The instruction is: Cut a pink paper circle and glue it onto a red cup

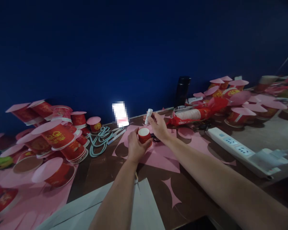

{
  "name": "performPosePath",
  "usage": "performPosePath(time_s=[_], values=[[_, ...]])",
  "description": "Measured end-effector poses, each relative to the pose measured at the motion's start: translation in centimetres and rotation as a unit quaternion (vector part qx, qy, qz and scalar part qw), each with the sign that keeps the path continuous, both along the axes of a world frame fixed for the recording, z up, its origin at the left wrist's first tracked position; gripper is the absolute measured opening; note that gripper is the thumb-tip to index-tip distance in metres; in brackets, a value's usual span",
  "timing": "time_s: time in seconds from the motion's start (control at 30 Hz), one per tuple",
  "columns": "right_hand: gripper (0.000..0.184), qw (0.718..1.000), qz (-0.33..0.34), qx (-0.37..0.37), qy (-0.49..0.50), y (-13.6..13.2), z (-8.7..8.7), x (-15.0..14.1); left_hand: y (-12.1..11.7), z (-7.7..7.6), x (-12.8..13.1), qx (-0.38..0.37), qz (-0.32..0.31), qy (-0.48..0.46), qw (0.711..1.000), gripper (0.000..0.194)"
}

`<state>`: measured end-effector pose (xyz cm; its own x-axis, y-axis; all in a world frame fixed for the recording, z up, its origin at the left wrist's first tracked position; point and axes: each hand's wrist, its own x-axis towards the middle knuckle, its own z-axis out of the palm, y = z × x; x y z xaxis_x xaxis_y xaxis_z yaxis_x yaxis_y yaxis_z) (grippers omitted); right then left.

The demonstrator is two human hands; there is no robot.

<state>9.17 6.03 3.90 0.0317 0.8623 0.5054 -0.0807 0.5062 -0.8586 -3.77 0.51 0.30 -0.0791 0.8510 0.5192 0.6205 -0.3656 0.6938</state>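
Note:
My left hand (pixel 135 147) is wrapped round a red paper cup (pixel 144 137), its pale round end facing up, just above pink paper (pixel 163 156). Pinched upright in my right hand (pixel 159 127) is a small white cylinder that looks like a glue stick (pixel 148 116), a little above and to the right of the cup. The two things are apart. Something dark, partly hidden behind the cup and my right wrist, lies on the paper.
Red cups with pink paper discs (pixel 60 137) are piled at the left, with more at the right (pixel 240 115). A coiled cable (pixel 98 143) lies near a lit phone (pixel 120 114). A sleeve of stacked cups (pixel 187 116), a black bottle (pixel 182 89) and a power strip (pixel 232 143) stand rightward.

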Motion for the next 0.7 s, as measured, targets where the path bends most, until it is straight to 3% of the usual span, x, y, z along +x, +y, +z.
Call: performPosePath(time_s=[0.23,0.7], values=[[0.031,0.996,0.050,0.013,-0.078,-0.81,-0.49,-0.63,0.57,-0.55,-0.16,-0.017,-0.010,-0.012,1.000,0.054],[0.030,0.990,-0.029,0.034,-0.135,0.01,-0.83,-0.10,0.20,0.01,-0.17,-0.036,-0.025,-0.009,0.999,0.052]])
